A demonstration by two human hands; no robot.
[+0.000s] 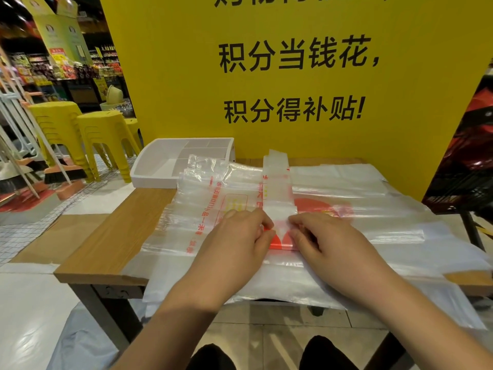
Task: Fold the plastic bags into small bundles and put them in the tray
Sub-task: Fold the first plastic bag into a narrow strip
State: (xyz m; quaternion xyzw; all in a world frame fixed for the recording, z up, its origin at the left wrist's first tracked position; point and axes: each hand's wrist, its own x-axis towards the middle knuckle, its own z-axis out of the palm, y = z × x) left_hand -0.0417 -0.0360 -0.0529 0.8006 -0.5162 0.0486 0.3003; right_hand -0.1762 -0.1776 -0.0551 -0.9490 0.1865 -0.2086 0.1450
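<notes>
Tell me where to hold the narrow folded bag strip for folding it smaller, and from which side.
Pinch the folded strip at its near end, left hand and right hand on its corners, from the person's side. It lies flat, running straight away, so that end should fold forward easily.

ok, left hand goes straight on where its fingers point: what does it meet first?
The left hand points forward and right and pinches the folded bag strip. Pushed on, it would likely bunch that strip first, then meet the right hand, holding the same end close by.
</notes>
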